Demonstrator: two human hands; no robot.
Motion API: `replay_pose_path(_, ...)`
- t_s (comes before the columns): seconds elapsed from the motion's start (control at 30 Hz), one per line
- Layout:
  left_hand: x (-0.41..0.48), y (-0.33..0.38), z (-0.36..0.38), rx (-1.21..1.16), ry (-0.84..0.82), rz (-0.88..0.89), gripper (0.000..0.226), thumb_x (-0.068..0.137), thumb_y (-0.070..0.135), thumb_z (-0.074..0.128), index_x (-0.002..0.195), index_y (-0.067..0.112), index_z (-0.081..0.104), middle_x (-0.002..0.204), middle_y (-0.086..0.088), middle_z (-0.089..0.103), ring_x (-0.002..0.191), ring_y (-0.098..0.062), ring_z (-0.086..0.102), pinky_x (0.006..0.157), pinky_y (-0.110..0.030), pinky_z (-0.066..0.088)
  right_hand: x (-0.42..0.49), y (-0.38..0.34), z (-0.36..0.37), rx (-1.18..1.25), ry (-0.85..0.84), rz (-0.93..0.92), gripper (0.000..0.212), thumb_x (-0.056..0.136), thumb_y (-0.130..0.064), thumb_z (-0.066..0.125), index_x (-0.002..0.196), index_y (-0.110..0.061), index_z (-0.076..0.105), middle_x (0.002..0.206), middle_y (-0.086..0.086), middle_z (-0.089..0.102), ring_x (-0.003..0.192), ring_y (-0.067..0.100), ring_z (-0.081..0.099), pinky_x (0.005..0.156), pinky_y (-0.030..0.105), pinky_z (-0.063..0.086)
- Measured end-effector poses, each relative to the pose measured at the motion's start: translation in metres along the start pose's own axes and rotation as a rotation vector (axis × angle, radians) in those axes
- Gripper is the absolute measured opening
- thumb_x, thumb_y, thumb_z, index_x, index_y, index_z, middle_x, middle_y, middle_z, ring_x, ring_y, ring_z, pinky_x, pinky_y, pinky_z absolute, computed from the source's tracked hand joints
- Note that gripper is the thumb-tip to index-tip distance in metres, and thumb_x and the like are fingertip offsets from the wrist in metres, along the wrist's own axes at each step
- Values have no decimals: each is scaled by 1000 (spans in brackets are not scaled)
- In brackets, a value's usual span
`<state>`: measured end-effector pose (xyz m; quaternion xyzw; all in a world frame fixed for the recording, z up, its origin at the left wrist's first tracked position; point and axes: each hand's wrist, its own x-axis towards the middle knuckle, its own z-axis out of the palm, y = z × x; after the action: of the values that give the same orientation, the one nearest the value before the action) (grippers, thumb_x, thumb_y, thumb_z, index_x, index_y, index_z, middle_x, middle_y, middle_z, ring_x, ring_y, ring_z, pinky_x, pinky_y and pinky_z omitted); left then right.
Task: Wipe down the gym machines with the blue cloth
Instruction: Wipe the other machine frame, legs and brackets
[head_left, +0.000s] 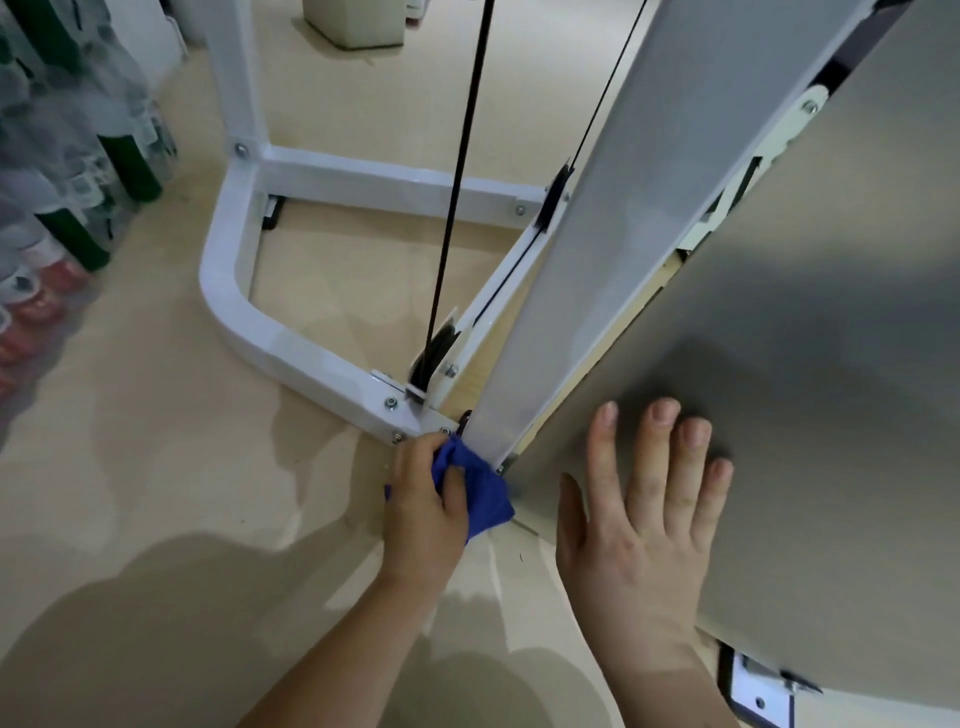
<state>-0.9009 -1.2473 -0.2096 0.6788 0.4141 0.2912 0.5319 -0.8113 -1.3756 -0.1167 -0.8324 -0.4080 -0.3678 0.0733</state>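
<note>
My left hand (423, 501) grips the bunched blue cloth (485, 493) and presses it against the foot of the machine's grey upright panel (597, 249), right by the floor. My right hand (644, 512) lies flat with straight fingers on the large grey side panel (810, 395) of the same machine. The white base frame (270, 332) curves away to the left of the cloth, with bolts near the corner.
Two black cables (457, 171) run down to pulleys (434, 356) on the white frame. Green and red bottles wrapped in plastic (67, 171) stand along the left edge. A white bracket (761, 693) sits at the panel's lower corner. Beige floor lies all around.
</note>
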Motion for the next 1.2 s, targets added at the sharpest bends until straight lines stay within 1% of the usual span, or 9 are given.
replay_pose_path(0.2,-16,-20,30,-24,-60,-35,19,98,18,54,111,29,47,107,9,57,96,-6,60,78,-13,48,-2,0,17,-95,66,6,101,86,-25,81,165,-19,17,172,9,-8,159,30,-4,128,53,5)
replay_pose_path(0.37,-9,-43,24,17,-118,-153,20,102,19,54,105,36,45,97,16,60,85,-4,61,66,-14,42,-2,5,23,-113,114,-17,93,91,-31,77,164,-21,20,173,7,-7,159,29,-4,129,51,3)
replay_pose_path(0.57,5,-37,21,-47,95,-136,16,102,17,53,110,29,46,107,5,59,95,-13,62,78,-30,52,-2,-1,24,-90,100,22,91,92,-27,75,164,-19,19,172,7,-10,159,29,-7,128,53,1)
replay_pose_path(0.67,0,-52,23,47,0,-114,14,101,16,55,106,26,46,100,5,59,83,-10,61,69,-15,45,-2,-3,22,-87,96,34,88,94,-27,73,163,-18,20,172,7,-10,159,30,-7,128,54,2)
replay_pose_path(0.73,-1,-66,23,118,-84,-127,14,99,11,57,101,23,50,94,5,60,78,-7,60,66,-12,42,-3,-4,21,-81,90,33,86,94,-28,72,163,-17,21,172,7,-10,159,30,-6,128,54,3)
replay_pose_path(0.9,27,-81,14,78,-189,-391,24,95,0,59,83,20,56,80,5,62,76,-11,59,88,-36,53,-3,-1,21,-88,96,27,85,95,-30,72,163,-18,23,172,8,-8,159,31,-4,128,53,3)
replay_pose_path(1.0,22,-76,14,89,-128,-323,23,95,0,57,85,20,53,82,6,60,74,-7,55,80,-34,52,-3,-3,21,-82,92,33,83,95,-29,71,162,-17,24,172,8,-9,159,31,-5,128,54,2)
replay_pose_path(1.1,5,-72,23,158,-31,-138,12,98,9,59,103,18,52,100,4,56,82,-12,56,74,-28,45,-2,-6,20,-73,91,48,83,95,-28,71,162,-16,24,172,7,-10,159,31,-7,128,54,2)
replay_pose_path(1.2,15,-84,18,273,-33,-99,13,95,5,61,105,13,58,107,0,52,83,-18,53,72,-30,41,-2,-6,19,-71,77,47,84,95,-29,70,163,-17,21,172,6,-11,159,31,-7,127,54,2)
